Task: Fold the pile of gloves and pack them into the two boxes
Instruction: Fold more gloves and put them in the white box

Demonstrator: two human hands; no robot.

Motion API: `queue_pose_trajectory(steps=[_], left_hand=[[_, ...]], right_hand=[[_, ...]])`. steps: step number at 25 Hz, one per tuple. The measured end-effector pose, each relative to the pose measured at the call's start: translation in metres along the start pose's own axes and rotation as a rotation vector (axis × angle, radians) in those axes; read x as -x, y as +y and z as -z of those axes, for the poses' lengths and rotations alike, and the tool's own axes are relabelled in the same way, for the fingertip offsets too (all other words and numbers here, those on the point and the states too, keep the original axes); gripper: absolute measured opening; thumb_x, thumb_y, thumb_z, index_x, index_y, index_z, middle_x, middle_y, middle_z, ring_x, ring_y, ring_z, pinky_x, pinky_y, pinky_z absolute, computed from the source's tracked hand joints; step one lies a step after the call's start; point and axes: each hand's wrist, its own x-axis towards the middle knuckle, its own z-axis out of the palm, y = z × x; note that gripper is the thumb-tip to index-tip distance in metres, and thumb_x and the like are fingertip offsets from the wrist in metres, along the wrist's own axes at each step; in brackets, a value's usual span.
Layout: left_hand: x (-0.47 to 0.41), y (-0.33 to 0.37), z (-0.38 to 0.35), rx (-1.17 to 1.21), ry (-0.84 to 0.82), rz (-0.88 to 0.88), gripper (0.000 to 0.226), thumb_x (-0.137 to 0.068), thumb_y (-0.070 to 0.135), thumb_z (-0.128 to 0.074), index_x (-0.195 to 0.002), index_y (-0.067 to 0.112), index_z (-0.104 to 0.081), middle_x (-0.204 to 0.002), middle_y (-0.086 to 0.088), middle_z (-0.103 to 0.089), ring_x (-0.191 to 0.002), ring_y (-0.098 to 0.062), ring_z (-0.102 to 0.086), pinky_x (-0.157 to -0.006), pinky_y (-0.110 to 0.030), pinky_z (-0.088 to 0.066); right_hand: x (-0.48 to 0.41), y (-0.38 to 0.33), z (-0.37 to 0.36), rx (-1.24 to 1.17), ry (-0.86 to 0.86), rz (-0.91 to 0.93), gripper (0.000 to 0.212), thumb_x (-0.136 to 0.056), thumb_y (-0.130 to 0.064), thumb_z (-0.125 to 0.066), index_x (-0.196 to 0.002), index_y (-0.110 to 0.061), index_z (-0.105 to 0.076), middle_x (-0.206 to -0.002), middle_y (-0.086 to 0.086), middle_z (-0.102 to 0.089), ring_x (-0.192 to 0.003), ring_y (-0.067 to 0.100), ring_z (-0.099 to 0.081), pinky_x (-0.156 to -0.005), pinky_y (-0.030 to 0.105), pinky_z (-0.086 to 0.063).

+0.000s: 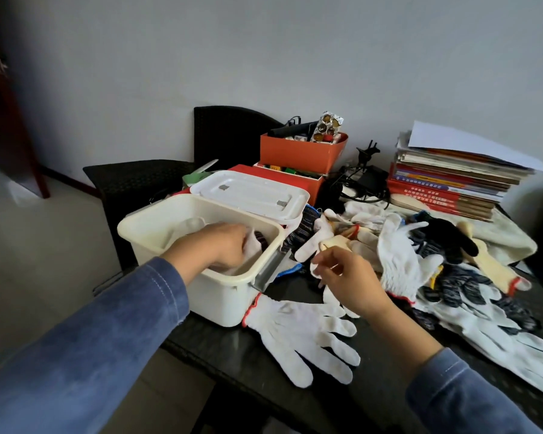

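Care is needed to lay the folded glove [252, 249] flat in the open box [145, 227], so I should press it down at the 3 o'clock end before letting go. My left hand [220, 245] is inside the box, fingers curled onto this glove. My right hand [348, 280], at 3 o'clock from the box, hangs half-curled over the pile of gloves [398, 264], and I cannot tell if it pinches one.
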Motion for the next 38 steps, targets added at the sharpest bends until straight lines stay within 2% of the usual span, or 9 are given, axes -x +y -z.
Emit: queue_pose_trajectory(steps=[3, 6, 10, 14, 17, 21, 31, 34, 38], left_hand=[[-0.006, -0.001, -0.003, -0.07, -0.063, 0.02, 0.022, -0.094, 0.018, -0.043, -0.104, 0.01, -0.06, -0.105, -0.009, -0.064, -0.098, -0.027, -0.058, -0.081, -0.032, -0.044], [-0.003, 0.003, -0.006, -0.029, 0.051, 0.031, 0.02, -0.094, 0.023, -0.043, -0.089, 0.014, -0.059, -0.095, -0.007, -0.064, -0.09, -0.026, -0.058, -0.076, -0.033, -0.044], [0.009, 0.02, -0.004, 0.038, 0.462, 0.06, 0.017, -0.092, 0.013, -0.049, -0.108, 0.012, -0.053, -0.105, -0.01, -0.061, -0.093, -0.031, -0.059, -0.072, -0.037, -0.045], [0.025, 0.08, -0.001, 0.198, 0.842, -0.22, 0.017, -0.089, 0.012, -0.049, -0.104, 0.019, -0.054, -0.102, -0.002, -0.061, -0.088, -0.028, -0.06, -0.069, -0.036, -0.044], [0.021, 0.125, -0.035, 0.312, 0.634, -0.447, 0.013, -0.088, 0.015, -0.052, -0.097, 0.023, -0.058, -0.098, 0.007, -0.062, -0.081, -0.016, -0.058, -0.067, -0.03, -0.043], [-0.001, 0.165, -0.094, 0.281, 0.345, -0.471, 0.023, -0.091, 0.017, -0.053, -0.114, 0.021, -0.053, -0.115, 0.003, -0.058, -0.1, -0.021, -0.059, -0.078, -0.033, -0.046], [-0.058, 0.213, -0.112, -0.055, 0.504, -0.558, 0.051, -0.087, 0.025, -0.06, -0.135, 0.02, -0.044, -0.143, 0.003, -0.043, -0.135, -0.019, -0.031, -0.108, -0.033, -0.025], [-0.068, 0.216, -0.119, -0.205, 0.531, -0.568, 0.042, -0.086, 0.028, -0.061, -0.127, 0.02, -0.055, -0.127, 0.002, -0.06, -0.13, -0.021, -0.038, -0.105, -0.035, -0.024], [-0.065, 0.216, -0.113, 0.05, 0.632, -0.483, 0.022, -0.086, 0.024, -0.06, -0.106, 0.02, -0.069, -0.099, -0.002, -0.07, -0.103, -0.022, -0.057, -0.087, -0.034, -0.039]], right_hand=[[0.023, 0.008, -0.015, 0.135, -0.165, 0.114, 0.013, -0.088, -0.015, -0.056, -0.093, -0.025, -0.064, -0.091, -0.007, -0.069, -0.082, 0.012, -0.064, -0.077, 0.031, -0.052], [0.054, 0.022, -0.039, 0.317, -0.195, 0.296, 0.029, -0.088, -0.032, -0.048, -0.113, -0.023, -0.061, -0.114, -0.003, -0.062, -0.11, 0.019, -0.054, -0.089, 0.029, -0.046], [0.086, 0.061, -0.053, 0.528, -0.247, 0.481, 0.05, -0.1, -0.047, -0.024, -0.142, -0.024, -0.04, -0.147, 0.005, -0.041, -0.138, 0.025, -0.036, -0.113, 0.04, -0.03], [0.106, 0.09, -0.022, 0.539, -0.247, 0.454, 0.054, -0.101, -0.05, -0.018, -0.147, -0.026, -0.03, -0.155, 0.001, -0.024, -0.145, 0.018, -0.015, -0.117, 0.032, -0.009], [0.118, 0.102, 0.006, 0.558, -0.262, 0.435, 0.057, -0.099, -0.055, -0.017, -0.148, -0.028, -0.025, -0.157, -0.003, -0.016, -0.146, 0.011, -0.007, -0.118, 0.028, -0.002], [0.134, 0.122, 0.042, 0.573, -0.317, 0.325, 0.067, -0.091, -0.066, -0.012, -0.149, -0.034, -0.01, -0.157, -0.014, -0.001, -0.143, -0.002, 0.011, -0.117, 0.022, 0.007], [0.128, 0.153, 0.075, 0.55, -0.289, 0.241, 0.077, -0.085, -0.063, -0.028, -0.151, -0.026, -0.013, -0.157, -0.012, -0.003, -0.142, -0.006, 0.009, -0.116, 0.019, 0.009], [0.127, 0.156, 0.073, 0.474, -0.261, 0.235, 0.077, -0.083, -0.062, -0.033, -0.15, -0.027, -0.019, -0.157, -0.013, -0.007, -0.142, -0.007, 0.005, -0.117, 0.021, 0.006], [0.129, 0.157, 0.071, 0.401, -0.229, 0.248, 0.076, -0.08, -0.059, -0.038, -0.148, -0.027, -0.026, -0.156, -0.015, -0.011, -0.142, -0.007, 0.001, -0.117, 0.02, 0.003]])
